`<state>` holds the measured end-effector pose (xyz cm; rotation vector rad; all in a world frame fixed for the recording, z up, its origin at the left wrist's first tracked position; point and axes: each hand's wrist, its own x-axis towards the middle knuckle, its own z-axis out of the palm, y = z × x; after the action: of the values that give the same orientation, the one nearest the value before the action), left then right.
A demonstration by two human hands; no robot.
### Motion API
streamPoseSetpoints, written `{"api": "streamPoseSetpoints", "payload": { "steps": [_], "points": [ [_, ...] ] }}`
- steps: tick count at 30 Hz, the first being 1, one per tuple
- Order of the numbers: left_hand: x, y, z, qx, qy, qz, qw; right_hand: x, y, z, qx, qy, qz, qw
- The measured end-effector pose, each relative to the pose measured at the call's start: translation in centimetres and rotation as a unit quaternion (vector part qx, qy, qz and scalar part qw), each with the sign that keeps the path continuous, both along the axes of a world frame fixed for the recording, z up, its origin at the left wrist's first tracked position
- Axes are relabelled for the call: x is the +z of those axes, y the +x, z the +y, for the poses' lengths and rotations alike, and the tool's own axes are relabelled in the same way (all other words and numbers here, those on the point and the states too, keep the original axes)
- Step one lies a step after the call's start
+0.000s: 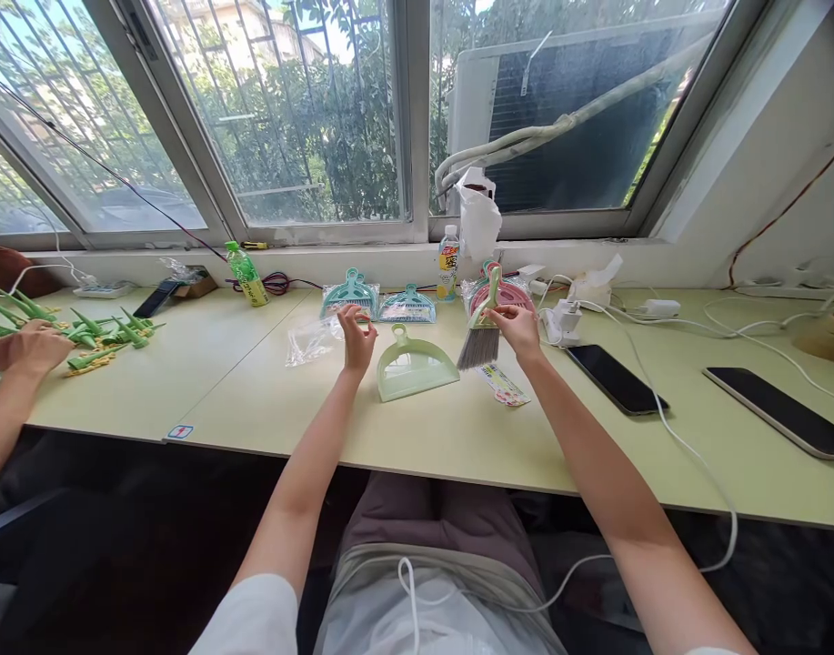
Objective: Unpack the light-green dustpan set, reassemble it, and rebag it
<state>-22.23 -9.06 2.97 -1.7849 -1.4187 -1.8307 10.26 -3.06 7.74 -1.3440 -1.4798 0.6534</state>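
My right hand point(518, 329) grips a small light-green hand brush point(483, 332) by its handle, grey bristles pointing down over the table. A matching pale-green dustpan point(417, 366) lies on the table between my hands. My left hand point(357, 340) is raised just left of the dustpan's handle, fingers curled and thumb apart, with nothing visible in it. Beside it lies a clear plastic bag point(314, 342). Below the brush is a printed card point(505, 386). Behind are blue packaged dustpan sets point(352, 293) and a pink one point(510, 296).
To the left, another person's hands point(38, 346) are at a pile of green and yellow pieces point(116, 332). Bottles point(247, 275) stand by the window. Phones point(617, 377) and white cables point(638, 346) lie on the right, one cable hanging over the table's front edge.
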Motion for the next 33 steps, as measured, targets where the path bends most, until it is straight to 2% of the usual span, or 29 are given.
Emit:
{"api": "streamPoseSetpoints", "payload": {
  "steps": [3, 5, 8, 10, 12, 14, 16, 20, 23, 24, 25, 29, 30, 31, 33],
  "points": [
    [0.4, 0.0, -0.1, 0.0, -0.054, -0.014, 0.998, -0.2, -0.2, 0.1, 0.012, -0.001, 0.002, 1.0],
    [0.5, 0.0, -0.1, 0.016, -0.166, -0.002, 0.986, -0.1, -0.2, 0.0, 0.014, -0.01, -0.009, 1.0],
    [0.1, 0.4, 0.0, 0.015, -0.337, 0.051, 0.94, 0.4, -0.3, -0.6, 0.042, -0.024, -0.057, 0.997],
    [-0.2, 1.2, 0.0, -0.032, -0.383, 0.061, 0.921, 0.9, -0.6, -1.4, 0.082, -0.028, -0.125, 0.988],
    [-0.6, 2.5, -0.1, -0.089, -0.396, 0.046, 0.913, 1.4, -1.1, -2.5, 0.115, -0.028, -0.218, 0.969],
    [-0.9, 3.9, -0.3, -0.13, -0.413, 0.033, 0.901, 1.8, -1.8, -3.9, 0.13, -0.029, -0.314, 0.94],
    [-1.2, 5.2, -0.6, -0.197, -0.445, 0.019, 0.873, 1.8, -2.6, -5.0, 0.138, -0.026, -0.401, 0.905],
    [-1.3, 6.7, -1.2, -0.355, -0.468, -0.012, 0.809, 0.9, -3.9, -6.1, 0.125, 0.007, -0.506, 0.854],
    [-0.7, 7.2, -1.6, -0.393, -0.473, -0.002, 0.789, 0.1, -4.4, -6.1, 0.122, 0.027, -0.531, 0.838],
    [-0.4, 7.2, -1.7, -0.391, -0.47, -0.003, 0.792, -0.2, -4.5, -6.0, 0.124, 0.032, -0.536, 0.835],
    [0.0, 7.2, -1.8, -0.377, -0.452, -0.009, 0.808, -0.3, -4.6, -5.9, 0.125, 0.036, -0.54, 0.831],
    [0.7, 6.1, -1.3, -0.234, -0.274, 0.001, 0.933, -0.8, -4.9, -5.8, 0.126, 0.045, -0.559, 0.818],
    [0.6, 5.7, -1.1, -0.207, -0.25, 0.036, 0.945, -0.9, -5.0, -5.8, 0.125, 0.048, -0.562, 0.816],
    [0.2, 5.3, -0.8, -0.196, -0.249, 0.078, 0.945, -1.0, -5.0, -5.8, 0.125, 0.05, -0.564, 0.815],
    [-0.8, 4.7, -0.3, -0.202, -0.282, 0.14, 0.927, -1.2, -5.1, -5.7, 0.127, 0.055, -0.561, 0.816]
  ]
}}
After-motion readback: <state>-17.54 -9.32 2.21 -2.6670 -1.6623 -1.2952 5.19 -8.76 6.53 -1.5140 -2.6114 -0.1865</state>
